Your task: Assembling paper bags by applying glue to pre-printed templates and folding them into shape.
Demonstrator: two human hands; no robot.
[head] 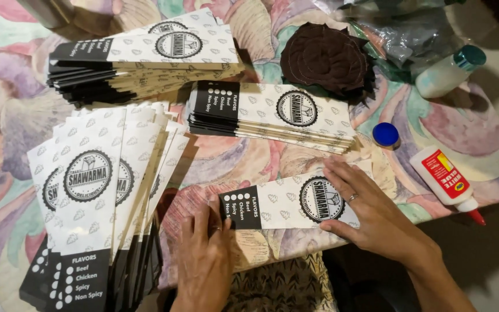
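Observation:
A long printed paper sleeve [287, 203], white with a round black emblem and a black end, lies flat near the table's front edge. My left hand [204, 259] presses its fingertips on the sleeve's black left end. My right hand [371, 214], with a ring on one finger, lies flat over the sleeve's right part, next to the emblem. Neither hand grips anything.
A fanned pile of flat sleeves [96, 196] lies at the left. Two stacks of folded sleeves [145, 55] [272, 115] sit behind. A white glue bottle with a red tip [447, 178], a blue cap [386, 134], a white bottle [449, 72] and dark fabric rounds [324, 58] rest on the right of the patterned tablecloth [7, 98].

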